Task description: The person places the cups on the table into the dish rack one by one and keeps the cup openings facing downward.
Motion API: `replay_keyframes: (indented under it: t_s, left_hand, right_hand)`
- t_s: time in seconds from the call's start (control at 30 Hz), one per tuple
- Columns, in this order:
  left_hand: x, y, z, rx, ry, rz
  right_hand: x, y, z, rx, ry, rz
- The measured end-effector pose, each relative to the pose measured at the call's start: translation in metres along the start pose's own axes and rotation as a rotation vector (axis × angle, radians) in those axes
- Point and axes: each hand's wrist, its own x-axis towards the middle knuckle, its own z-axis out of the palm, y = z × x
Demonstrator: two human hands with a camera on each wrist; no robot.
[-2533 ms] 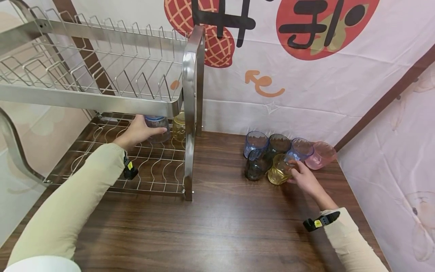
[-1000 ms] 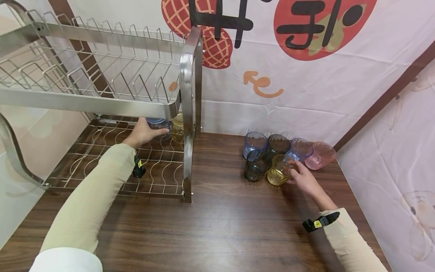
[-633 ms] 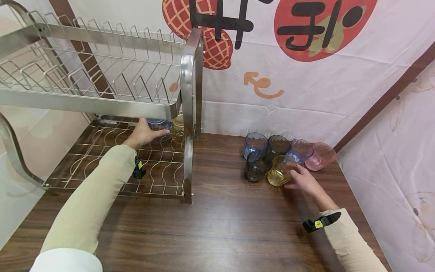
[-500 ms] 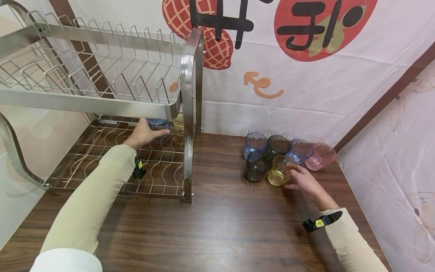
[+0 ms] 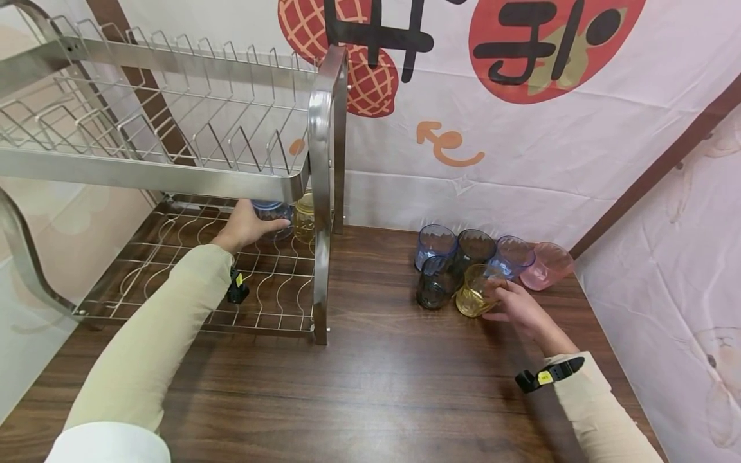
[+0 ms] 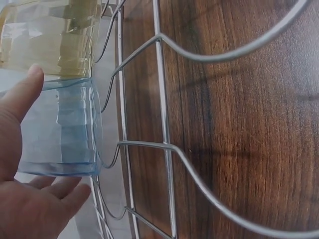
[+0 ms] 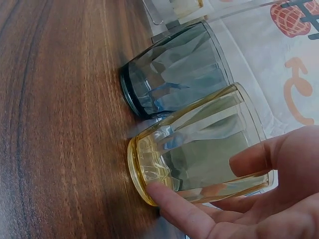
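In the head view, left of centre, the left hand [image 5: 243, 226] holds a blue glass [image 6: 65, 129] on the lower tier of the rack [image 5: 208, 181]; its fingertips are hidden there, but the left wrist view shows thumb and fingers either side of it, touching or nearly touching a yellow tumbler [image 6: 50, 37]. At right, the right hand [image 5: 521, 312] pinches a yellow glass [image 5: 470, 297]; the right wrist view adds a fingertip at its base and a smoky glass [image 7: 174, 74] alongside. Behind, partly hidden glasses cluster on the worktop [image 5: 370, 386].
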Motion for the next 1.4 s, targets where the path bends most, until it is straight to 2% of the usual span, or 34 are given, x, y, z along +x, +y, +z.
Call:
replay_keyframes:
  t_s: [0.2, 0.53, 0.73, 0.87, 1.1, 1.4]
  left_hand:
    - [-0.001, 0.002, 0.0, -0.026, 0.013, 0.018]
    - [-0.009, 0.009, -0.009, -0.08, 0.062, 0.085]
    - [-0.01, 0.01, -0.017, -0.088, 0.079, 0.176]
    - [-0.011, 0.012, -0.024, -0.072, 0.071, 0.213]
    - [-0.02, 0.012, -0.037, 0.005, 0.058, 0.18]
    - [-0.041, 0.017, -0.05, 0.03, 0.129, 0.229]
  right_hand:
    - [0.0, 0.0, 0.0, 0.003, -0.001, 0.001]
    - [-0.001, 0.002, -0.003, 0.006, -0.001, -0.013]
    - [-0.001, 0.001, -0.003, 0.001, 0.001, -0.01]
    - [-0.002, 0.001, -0.002, 0.005, 0.004, -0.008]
    - [-0.002, 0.004, -0.001, 0.032, 0.024, -0.019]
    - [-0.004, 0.003, -0.003, 0.04, 0.036, -0.042]
